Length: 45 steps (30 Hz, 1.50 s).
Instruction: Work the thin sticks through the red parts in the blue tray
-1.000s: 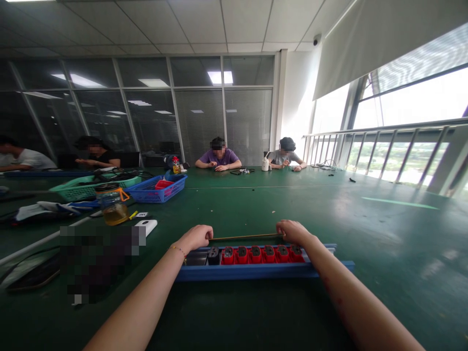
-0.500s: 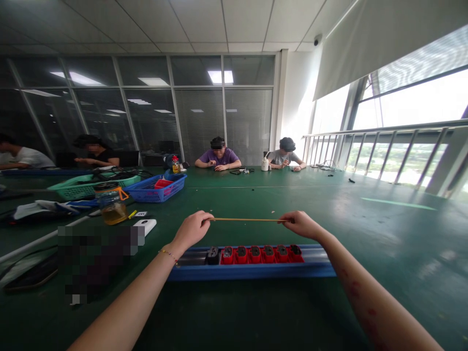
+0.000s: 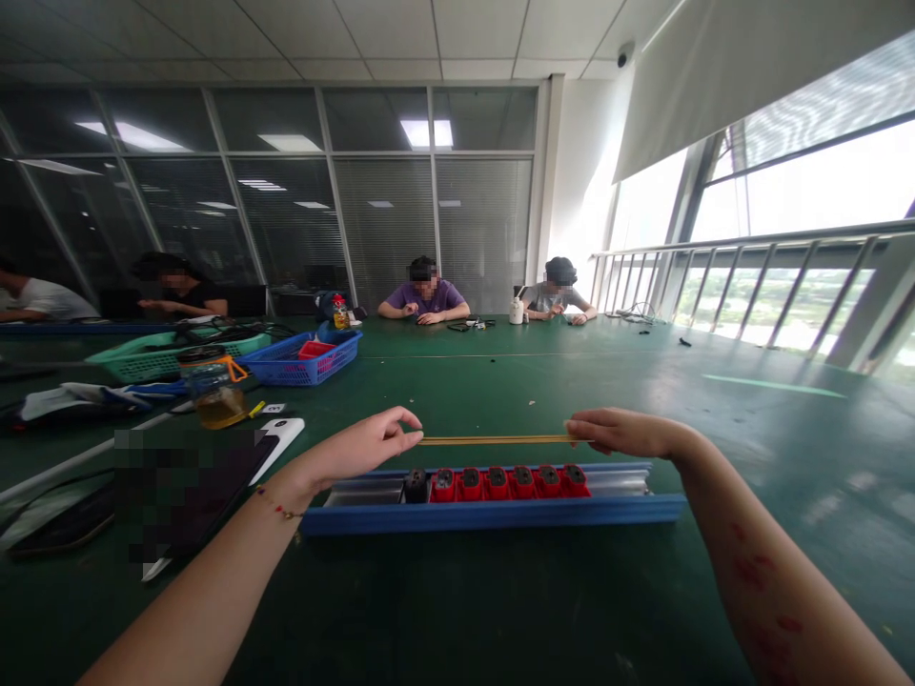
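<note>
A thin yellow rubber band [image 3: 493,440] is stretched level between my two hands, its two strands showing close together. My left hand [image 3: 382,438] pinches one end between thumb and fingertips. At the other end, my right hand [image 3: 615,432] grips the band with bent fingers. Just below and nearer to me lies a blue rail [image 3: 493,514] with a silvery inner channel. Several red blocks with dark tops [image 3: 497,483] stand side by side in it, and one black block [image 3: 416,486] stands at their left. The band is apart from these blocks.
On the left are a jar of amber liquid [image 3: 218,391], a blue basket [image 3: 304,364], a green basket [image 3: 153,362] and a white phone-like object [image 3: 282,443]. Across the green table [image 3: 457,381] sit several people, among them a person in purple [image 3: 447,295].
Both hands have come slightly lower toward the rail and a little farther apart, keeping the band taut. The band's two strands now show separately. The view has shifted slightly.
</note>
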### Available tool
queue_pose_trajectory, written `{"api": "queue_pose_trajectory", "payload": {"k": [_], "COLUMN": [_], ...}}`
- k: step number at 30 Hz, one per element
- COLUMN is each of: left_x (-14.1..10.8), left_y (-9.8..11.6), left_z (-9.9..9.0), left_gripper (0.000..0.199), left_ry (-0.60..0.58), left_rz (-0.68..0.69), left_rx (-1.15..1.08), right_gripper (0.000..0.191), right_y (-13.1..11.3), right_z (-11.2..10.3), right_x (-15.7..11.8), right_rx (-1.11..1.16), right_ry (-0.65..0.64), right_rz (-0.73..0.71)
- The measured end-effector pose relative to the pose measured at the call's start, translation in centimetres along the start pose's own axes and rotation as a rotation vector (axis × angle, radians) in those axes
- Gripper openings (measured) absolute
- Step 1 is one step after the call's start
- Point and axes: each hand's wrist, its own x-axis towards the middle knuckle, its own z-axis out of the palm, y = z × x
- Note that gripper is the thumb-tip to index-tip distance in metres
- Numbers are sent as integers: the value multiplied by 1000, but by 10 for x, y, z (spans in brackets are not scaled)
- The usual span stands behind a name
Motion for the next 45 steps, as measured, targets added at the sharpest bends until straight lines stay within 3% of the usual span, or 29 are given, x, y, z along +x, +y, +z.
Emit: {"api": "queue_pose_trajectory", "payload": {"k": [4, 11, 20, 34, 45], "left_x": [1, 2, 4, 7, 9], "left_y": [-5, -12, -21, -23, -30], "left_z": [-7, -7, -2, 1, -6], "left_gripper": [41, 43, 41, 42, 45], "left_ry": [-26, -275, -349, -370, -260], "left_rz": [-14, -42, -52, -54, -21], "left_rx": [-78, -41, -34, -26, 195], "right_gripper": [47, 49, 54, 63, 61], "right_y": [2, 5, 11, 20, 20], "right_z": [3, 9, 18, 22, 22], "right_x": [2, 6, 13, 20, 22], "right_rx": [-31, 10, 3, 14, -38], "right_ry": [-16, -212, -242, -298, -251], "right_rz": [24, 114, 153, 163, 154]}}
